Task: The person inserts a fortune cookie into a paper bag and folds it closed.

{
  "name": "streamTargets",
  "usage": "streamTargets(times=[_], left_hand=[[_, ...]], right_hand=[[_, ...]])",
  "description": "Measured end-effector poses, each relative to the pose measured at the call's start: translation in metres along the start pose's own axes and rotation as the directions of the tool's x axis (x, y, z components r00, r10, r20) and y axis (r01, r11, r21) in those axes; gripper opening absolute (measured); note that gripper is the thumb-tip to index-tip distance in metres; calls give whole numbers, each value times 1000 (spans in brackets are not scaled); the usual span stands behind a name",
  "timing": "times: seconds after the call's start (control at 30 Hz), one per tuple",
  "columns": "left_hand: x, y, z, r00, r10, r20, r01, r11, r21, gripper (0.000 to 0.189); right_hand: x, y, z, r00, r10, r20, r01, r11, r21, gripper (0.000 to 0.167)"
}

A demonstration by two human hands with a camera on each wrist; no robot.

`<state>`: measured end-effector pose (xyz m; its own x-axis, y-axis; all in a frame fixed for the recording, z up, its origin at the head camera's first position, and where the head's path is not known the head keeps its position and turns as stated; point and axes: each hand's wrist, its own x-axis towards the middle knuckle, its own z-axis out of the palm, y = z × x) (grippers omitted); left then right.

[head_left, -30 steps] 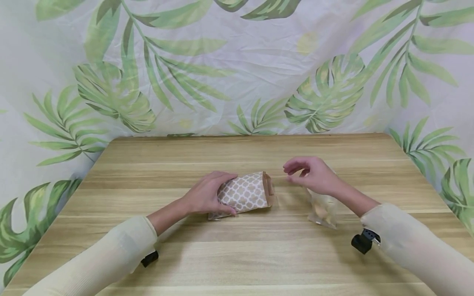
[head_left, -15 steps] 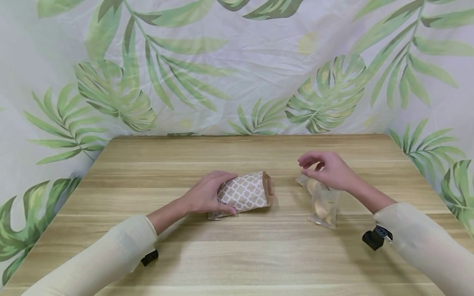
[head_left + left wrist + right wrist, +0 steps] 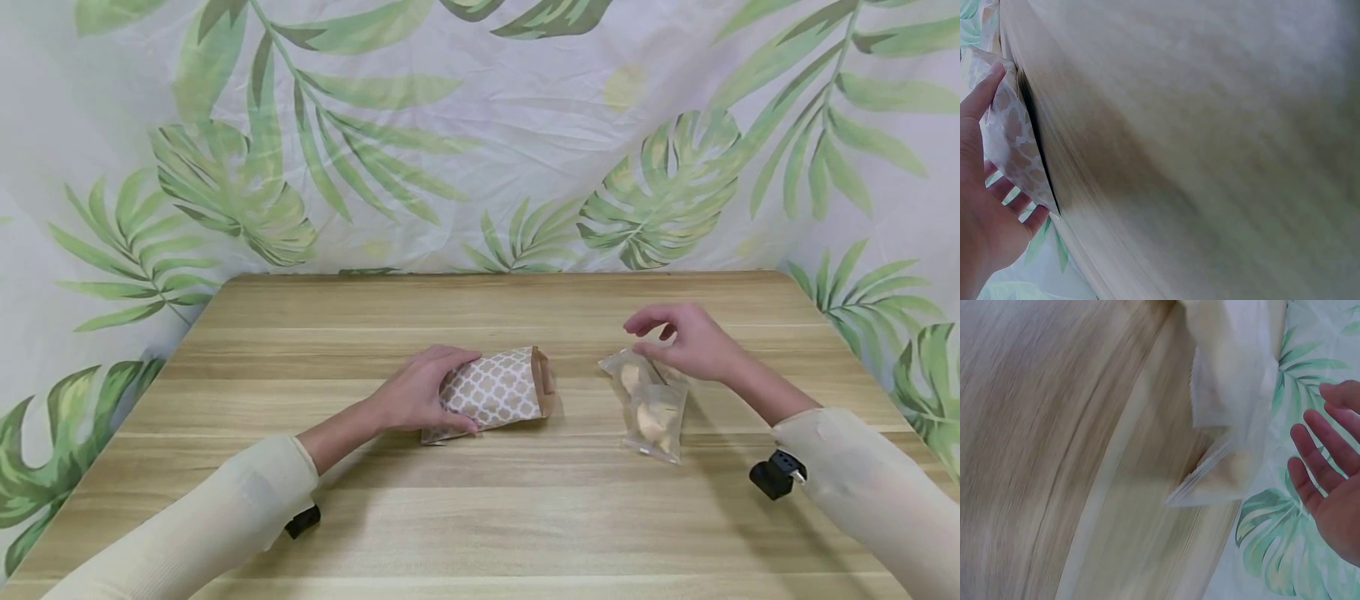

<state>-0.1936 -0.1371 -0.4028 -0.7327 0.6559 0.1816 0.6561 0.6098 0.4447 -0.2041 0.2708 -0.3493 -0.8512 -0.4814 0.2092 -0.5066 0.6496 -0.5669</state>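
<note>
A paper bag (image 3: pixel 495 387) with a tan and white lattice print lies on the table, its brown mouth turned to the right. My left hand (image 3: pixel 422 390) grips the bag's closed end, thumb on the near edge and fingers across the far one. The left wrist view has the bag (image 3: pixel 1015 140) between thumb and fingers. To the right, two clear plastic packets (image 3: pixel 654 423) with pale tan cookie-like pieces lie overlapping. Above their far end hovers my right hand (image 3: pixel 688 340), its fingers loosely bent and holding nothing. In the right wrist view it stands apart from the packets (image 3: pixel 1219 478).
The wooden table (image 3: pixel 480 517) ends at the back against a leaf-print cloth (image 3: pixel 525 150). Black wrist cameras hang under both cuffs, the right camera (image 3: pixel 774 475) just above the tabletop in view.
My right hand has moved right and slightly back, away from the bag's mouth, uncovering more of the packets. The left hand and the bag stay in place.
</note>
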Motion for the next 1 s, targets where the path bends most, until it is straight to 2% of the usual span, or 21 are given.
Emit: streamTargets(times=[0.23, 0.6, 0.73, 1.0], left_hand=[[0, -1, 0, 1000, 10, -1, -10, 1000, -3, 100], [0, 0, -1, 1000, 6, 0, -6, 1000, -8, 101], [0, 0, -1, 1000, 10, -3, -10, 1000, -8, 101], [0, 0, 0, 1000, 4, -2, -4, 1000, -3, 101]], right_hand=[[-2, 8, 2, 991, -83, 102, 92, 992, -88, 22], [-1, 8, 4, 970, -87, 227, 122, 982, -144, 22], [0, 9, 6, 971, -69, 227, 109, 979, -170, 23], [1, 11, 15, 986, -55, 157, 98, 955, -281, 28]])
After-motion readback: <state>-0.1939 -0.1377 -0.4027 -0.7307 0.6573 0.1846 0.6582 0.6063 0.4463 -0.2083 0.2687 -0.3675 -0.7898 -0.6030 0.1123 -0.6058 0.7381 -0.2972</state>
